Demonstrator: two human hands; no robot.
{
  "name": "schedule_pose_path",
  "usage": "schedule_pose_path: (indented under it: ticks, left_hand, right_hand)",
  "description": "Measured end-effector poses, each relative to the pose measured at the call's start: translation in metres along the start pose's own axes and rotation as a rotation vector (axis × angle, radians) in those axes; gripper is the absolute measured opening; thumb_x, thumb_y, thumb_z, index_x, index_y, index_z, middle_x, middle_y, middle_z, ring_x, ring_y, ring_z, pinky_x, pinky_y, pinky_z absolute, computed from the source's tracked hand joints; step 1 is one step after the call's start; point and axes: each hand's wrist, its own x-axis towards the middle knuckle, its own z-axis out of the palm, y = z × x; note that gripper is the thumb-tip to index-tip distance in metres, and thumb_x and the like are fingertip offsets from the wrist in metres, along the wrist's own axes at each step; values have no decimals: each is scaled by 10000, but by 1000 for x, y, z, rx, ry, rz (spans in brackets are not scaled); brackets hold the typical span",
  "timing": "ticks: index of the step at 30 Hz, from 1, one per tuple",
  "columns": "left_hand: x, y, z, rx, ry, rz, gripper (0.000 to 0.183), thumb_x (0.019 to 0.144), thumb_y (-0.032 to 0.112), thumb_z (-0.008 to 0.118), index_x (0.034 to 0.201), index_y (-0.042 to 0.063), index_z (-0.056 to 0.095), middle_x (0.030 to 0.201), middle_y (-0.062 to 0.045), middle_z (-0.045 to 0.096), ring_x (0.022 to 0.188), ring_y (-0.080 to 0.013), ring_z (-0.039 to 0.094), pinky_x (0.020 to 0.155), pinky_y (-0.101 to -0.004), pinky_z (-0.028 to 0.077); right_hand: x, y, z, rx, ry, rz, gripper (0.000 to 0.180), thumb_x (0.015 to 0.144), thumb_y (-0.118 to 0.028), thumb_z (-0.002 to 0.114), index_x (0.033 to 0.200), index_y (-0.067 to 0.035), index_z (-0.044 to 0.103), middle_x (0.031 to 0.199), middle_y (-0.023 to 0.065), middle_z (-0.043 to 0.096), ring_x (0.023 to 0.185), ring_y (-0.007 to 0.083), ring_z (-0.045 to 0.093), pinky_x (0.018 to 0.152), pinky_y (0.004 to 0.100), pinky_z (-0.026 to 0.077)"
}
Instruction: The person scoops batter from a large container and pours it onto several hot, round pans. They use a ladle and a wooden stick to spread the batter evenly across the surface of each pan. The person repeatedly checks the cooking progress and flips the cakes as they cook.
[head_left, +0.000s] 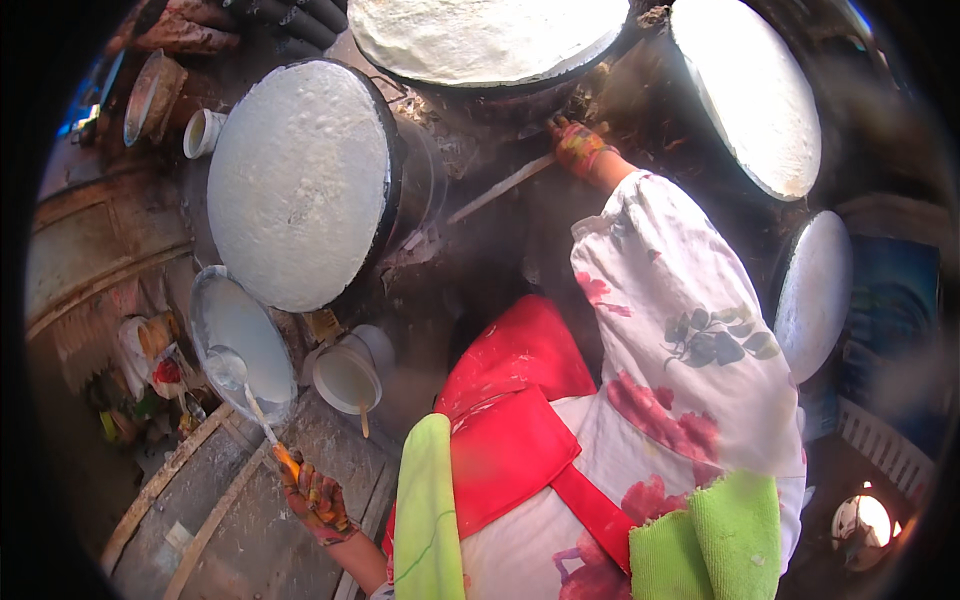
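Observation:
My left hand (319, 499), in a stained patterned glove, grips the orange handle of a ladle (259, 412). The ladle's bowl rests in a round metal basin (247, 337) of pale, thin liquid. My right hand (579, 148), in a similar glove, is closed at the upper end of a long, thin stick (502, 187). That hand is just below the rim of a large round griddle (487, 37) with a white, uneven layer on top. Another white-coated griddle (300, 187) stands at the left, above the basin.
At the upper right are a white-topped disc (750, 97) and a smaller one (814, 296). A white plastic bucket (346, 377) with a wooden handle sticking out stands beside the basin. A small white tub (202, 133) and a bowl (154, 97) are at upper left.

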Motion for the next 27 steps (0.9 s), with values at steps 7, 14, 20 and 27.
schedule_pose_path:
  ticks: [7,14,20,27]
  left_hand:
    - [-3,-14,5,6,-34,37,306,975,250,365,1101,-24,418,563,-5,356,330,-94,272,301,-244,278]
    - [-1,-17,9,4,-47,27,319,980,254,356,1112,-31,412,560,-5,354,333,-95,279,306,-249,288]
    - [-3,-19,0,15,3,35,334,978,253,364,1116,-44,425,561,-2,353,336,-89,285,308,-250,290]
    - [-16,-19,-21,19,4,36,338,974,262,379,1100,-44,444,561,0,363,344,-80,292,308,-237,287]
  right_hand:
    - [15,6,5,148,23,42,485,883,-155,273,1345,-42,370,1376,195,380,1230,301,439,1025,391,362]
    - [23,11,24,71,-15,55,483,882,-151,301,1357,-94,366,1390,162,364,1220,300,440,1014,398,363]
    - [31,-2,40,-76,-114,99,503,892,-141,333,1392,-103,308,1458,176,239,1296,320,349,1063,451,290]
    - [23,-22,32,-258,-112,29,522,876,-97,315,1361,87,258,1432,289,209,1319,371,295,1033,447,341]
